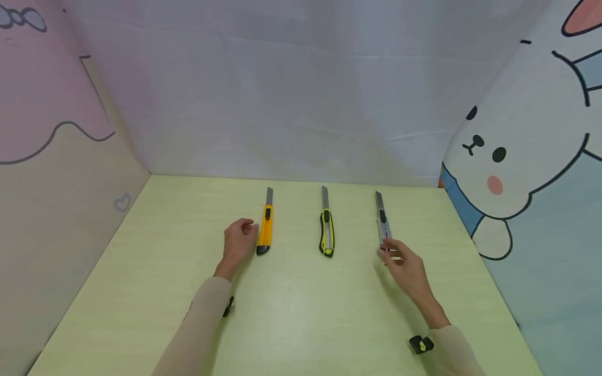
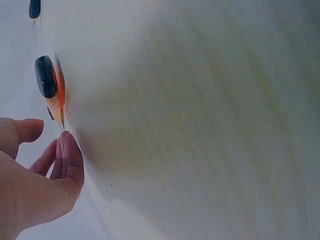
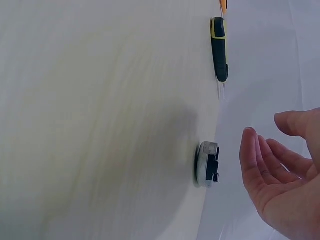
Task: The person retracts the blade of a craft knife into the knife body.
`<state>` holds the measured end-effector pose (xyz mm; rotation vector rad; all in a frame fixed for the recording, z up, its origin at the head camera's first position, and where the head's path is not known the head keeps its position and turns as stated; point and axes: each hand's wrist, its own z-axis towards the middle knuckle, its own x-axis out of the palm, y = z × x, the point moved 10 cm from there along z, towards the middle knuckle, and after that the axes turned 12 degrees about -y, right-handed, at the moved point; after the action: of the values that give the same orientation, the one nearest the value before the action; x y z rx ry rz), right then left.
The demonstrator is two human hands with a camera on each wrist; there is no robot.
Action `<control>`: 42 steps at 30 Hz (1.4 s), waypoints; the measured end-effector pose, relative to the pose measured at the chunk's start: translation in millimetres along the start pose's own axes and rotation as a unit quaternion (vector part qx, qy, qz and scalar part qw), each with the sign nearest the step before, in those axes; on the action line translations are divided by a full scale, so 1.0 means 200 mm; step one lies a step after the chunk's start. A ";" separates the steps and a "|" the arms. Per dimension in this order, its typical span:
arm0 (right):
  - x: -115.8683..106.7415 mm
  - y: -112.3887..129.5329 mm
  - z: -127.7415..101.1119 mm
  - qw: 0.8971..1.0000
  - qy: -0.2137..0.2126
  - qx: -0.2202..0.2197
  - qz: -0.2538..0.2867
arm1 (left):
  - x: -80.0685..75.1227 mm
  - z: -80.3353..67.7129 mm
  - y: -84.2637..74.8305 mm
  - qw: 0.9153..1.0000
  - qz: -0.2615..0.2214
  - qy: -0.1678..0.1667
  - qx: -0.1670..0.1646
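Silver knife (image 1: 382,222): R hand (image 1: 406,267) fingers loose, near its end; L hand (image 1: 239,241) relaxed by orange knife (image 1: 265,231).

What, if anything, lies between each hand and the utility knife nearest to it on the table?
Nothing visible. The left hand sits just beside the orange knife, and the right hand is at the silver knife's near end, with only bare table around.
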<state>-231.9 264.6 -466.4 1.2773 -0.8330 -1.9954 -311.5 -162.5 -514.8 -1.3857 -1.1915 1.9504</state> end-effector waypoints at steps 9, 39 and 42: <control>0.01 -0.01 -0.02 1.000 0.004 -0.004 0.006 | 0.04 0.00 0.01 0.999 -0.008 0.008 -0.035; 0.07 0.04 -0.07 0.999 0.032 -0.021 -0.002 | 0.08 -0.01 -0.02 0.998 0.032 0.006 -0.062; 0.08 0.04 -0.07 0.999 0.035 -0.020 0.000 | 0.08 -0.01 -0.03 0.997 0.039 0.004 -0.061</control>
<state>-222.0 245.1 -473.3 1.3167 -0.7571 -1.9469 -316.0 -145.8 -518.8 -1.5205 -1.2913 1.9506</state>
